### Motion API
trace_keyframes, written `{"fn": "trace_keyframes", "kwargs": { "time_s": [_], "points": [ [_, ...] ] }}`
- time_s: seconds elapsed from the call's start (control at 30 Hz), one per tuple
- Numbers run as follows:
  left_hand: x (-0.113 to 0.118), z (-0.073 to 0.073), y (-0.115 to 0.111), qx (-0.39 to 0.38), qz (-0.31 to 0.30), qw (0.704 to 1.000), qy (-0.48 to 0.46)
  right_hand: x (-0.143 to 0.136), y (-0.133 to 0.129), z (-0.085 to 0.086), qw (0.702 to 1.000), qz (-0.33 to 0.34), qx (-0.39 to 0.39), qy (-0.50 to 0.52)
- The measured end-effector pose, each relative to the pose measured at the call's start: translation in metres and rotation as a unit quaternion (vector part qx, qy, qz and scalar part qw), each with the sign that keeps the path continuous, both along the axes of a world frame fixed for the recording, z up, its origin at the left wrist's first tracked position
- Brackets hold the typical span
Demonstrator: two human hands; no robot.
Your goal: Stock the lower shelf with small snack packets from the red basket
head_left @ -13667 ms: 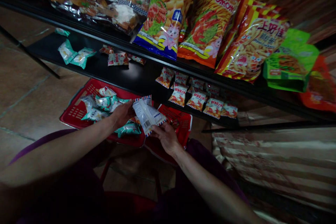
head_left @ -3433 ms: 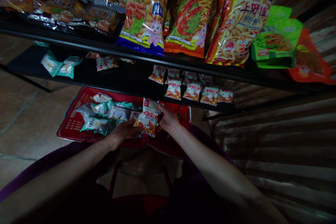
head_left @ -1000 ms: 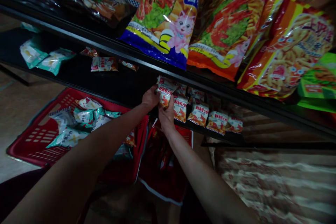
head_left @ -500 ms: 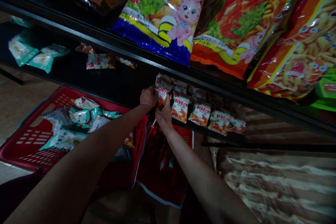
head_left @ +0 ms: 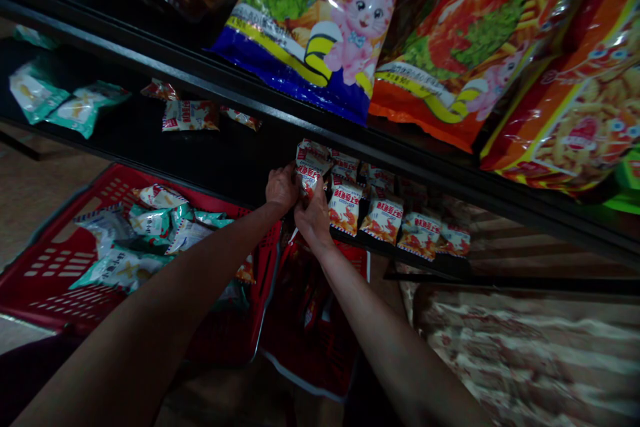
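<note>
Two hands' grip (head_left: 299, 197) pinches a crinkly, glossy foil snack packet (head_left: 307, 178).

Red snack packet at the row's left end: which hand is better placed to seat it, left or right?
Right, probably. Both hands pinch the red snack packet, but the right hand sits beside the row of packets, while the left hand holds the outer edge.

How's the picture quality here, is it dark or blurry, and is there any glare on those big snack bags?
Head view: dim overall, the lower shelf and forearms in deep shadow; glare streaks on the big snack bags above; edges look stretched and smeared at lower right; the small packet between left hand and right hand is soft.
</note>
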State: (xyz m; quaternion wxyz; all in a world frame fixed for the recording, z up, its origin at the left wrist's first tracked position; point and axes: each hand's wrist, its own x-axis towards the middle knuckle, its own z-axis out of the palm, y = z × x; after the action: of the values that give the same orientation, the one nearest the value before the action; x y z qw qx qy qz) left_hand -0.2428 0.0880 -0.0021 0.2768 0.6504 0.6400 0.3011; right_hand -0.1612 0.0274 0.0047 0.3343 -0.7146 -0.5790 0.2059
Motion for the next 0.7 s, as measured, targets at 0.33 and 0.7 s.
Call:
{"fn": "trace_keyframes", "kwargs": {
  "time_s": [0.33,0.7],
  "points": [
    [-0.003,-0.001,-0.005,0.003,0.001,0.999,0.039,0.004,0.002,0.014,0.994,-0.005,-0.067,-0.089],
    [-0.015,-0.007,0.011,0.017,0.009,0.999,-0.029,0.015,0.01,0.002,0.999,-0.029,-0.004,-0.043]
  ]
}}
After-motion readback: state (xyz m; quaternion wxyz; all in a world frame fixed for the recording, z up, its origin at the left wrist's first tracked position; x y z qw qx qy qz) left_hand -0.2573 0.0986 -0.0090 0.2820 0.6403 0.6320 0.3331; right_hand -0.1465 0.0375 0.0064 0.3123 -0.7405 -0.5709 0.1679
